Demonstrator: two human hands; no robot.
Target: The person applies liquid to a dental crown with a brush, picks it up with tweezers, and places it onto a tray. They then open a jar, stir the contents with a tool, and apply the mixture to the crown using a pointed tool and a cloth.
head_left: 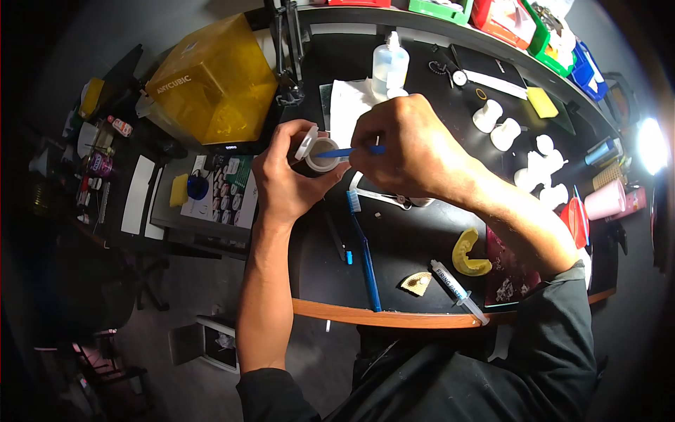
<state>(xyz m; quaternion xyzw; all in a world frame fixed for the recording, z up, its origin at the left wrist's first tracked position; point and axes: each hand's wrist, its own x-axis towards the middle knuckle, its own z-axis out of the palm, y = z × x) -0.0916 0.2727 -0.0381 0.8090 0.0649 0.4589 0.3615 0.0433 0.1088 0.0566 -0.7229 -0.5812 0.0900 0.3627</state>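
My left hand [287, 179] is wrapped round a small white jar [324, 164], its flip lid [306, 143] standing up at the rim. In a closed grip, my right hand [411, 144] holds a thin blue stick [339, 152] lying nearly level. The stick's far end reaches over the jar's mouth and into it. Below the hands, a blue toothbrush [367, 257] lies on the black bench [320, 281]. Under my right wrist are a yellow dental arch model [464, 251], a syringe labelled firing paste [451, 283] and a small cream-coloured piece [416, 283].
A clear squeeze bottle [390, 67] stands behind the hands. To the left is a yellow Anycubic cover [211, 81]. Several white spool-shaped pieces [505, 133] sit at right, near a pink cup [605, 199]. Coloured bins [503, 24] line the back shelf.
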